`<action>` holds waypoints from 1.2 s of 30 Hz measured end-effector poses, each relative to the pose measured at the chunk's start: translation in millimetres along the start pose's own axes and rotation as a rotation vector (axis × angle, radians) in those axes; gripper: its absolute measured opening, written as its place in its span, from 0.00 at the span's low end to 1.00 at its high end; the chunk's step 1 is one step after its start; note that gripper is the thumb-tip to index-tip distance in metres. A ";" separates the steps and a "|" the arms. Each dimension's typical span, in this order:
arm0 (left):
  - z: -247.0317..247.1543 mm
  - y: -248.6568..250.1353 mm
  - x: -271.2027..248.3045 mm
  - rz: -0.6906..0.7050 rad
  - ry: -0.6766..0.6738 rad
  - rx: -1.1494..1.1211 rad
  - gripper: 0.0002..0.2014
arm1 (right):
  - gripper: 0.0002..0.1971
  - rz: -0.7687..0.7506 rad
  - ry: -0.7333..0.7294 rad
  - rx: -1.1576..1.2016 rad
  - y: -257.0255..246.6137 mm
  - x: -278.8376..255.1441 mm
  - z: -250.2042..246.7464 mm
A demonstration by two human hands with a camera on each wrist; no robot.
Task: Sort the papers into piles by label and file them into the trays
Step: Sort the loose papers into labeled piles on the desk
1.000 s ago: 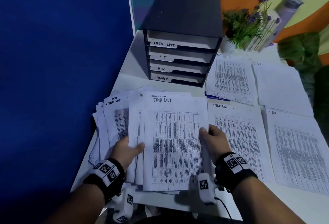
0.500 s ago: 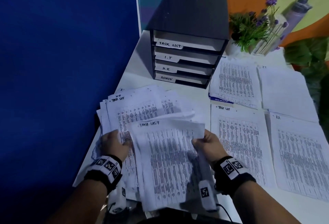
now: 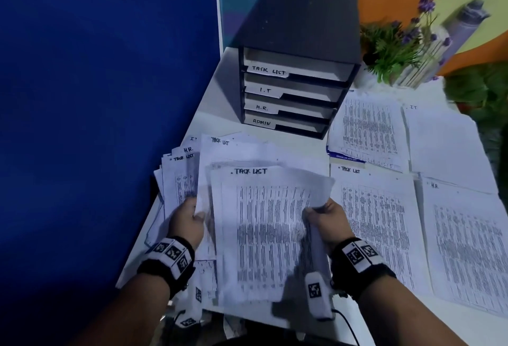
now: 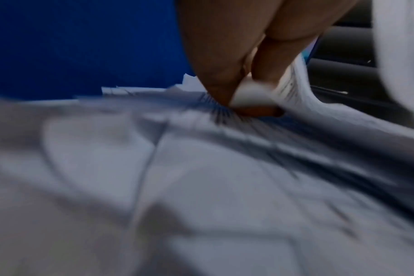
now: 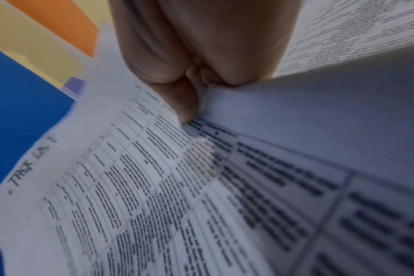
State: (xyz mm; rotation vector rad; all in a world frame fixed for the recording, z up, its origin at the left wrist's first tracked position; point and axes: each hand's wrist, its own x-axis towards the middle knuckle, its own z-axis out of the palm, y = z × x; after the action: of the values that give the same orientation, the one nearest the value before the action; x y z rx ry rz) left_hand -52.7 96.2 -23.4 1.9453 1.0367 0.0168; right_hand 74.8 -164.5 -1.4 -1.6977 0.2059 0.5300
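A sheet headed TASK LIST (image 3: 264,224) (image 5: 135,186) is lifted off the fanned unsorted pile (image 3: 181,178) at the table's left. My right hand (image 3: 327,216) (image 5: 191,97) pinches its right edge, thumb on top. My left hand (image 3: 189,219) (image 4: 239,89) pinches the left edge of papers in the pile (image 4: 201,186). To the right lie sorted piles: TASK LIST (image 3: 376,224), H.R. (image 3: 467,249), I.T (image 3: 445,142) and one more (image 3: 368,128) whose label is hidden. The black tray unit (image 3: 297,15) behind has slots tagged TASK LIST, I.T, H.R., ADMIN.
A blue partition (image 3: 104,98) stands along the table's left edge. A potted plant with purple flowers (image 3: 398,43) and a grey bottle (image 3: 464,21) stand behind the sorted piles. Bare white tabletop (image 3: 217,114) shows left of the tray unit.
My right hand has lifted the top TASK LIST sheet off the pile, curling its right edge. My left hand has shifted to the pile's left edge.
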 end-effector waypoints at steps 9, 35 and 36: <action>0.7 -4.3 -14.1 0.124 -0.098 0.026 0.10 | 0.11 -0.027 -0.003 0.054 -4.6 1.4 5.3; -20.8 -23.7 -4.5 0.014 0.237 -0.131 0.02 | 0.05 0.008 -0.169 -0.063 4.1 -1.7 12.2; -16.2 -20.3 -8.7 0.043 0.201 -0.151 0.03 | 0.05 0.004 -0.144 -0.052 3.9 0.1 12.2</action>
State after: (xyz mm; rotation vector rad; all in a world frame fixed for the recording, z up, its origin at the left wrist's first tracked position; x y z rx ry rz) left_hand -77.9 106.7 -25.2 1.8545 1.0904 0.3121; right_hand 70.4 -153.4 -6.2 -1.7021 0.0922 0.6626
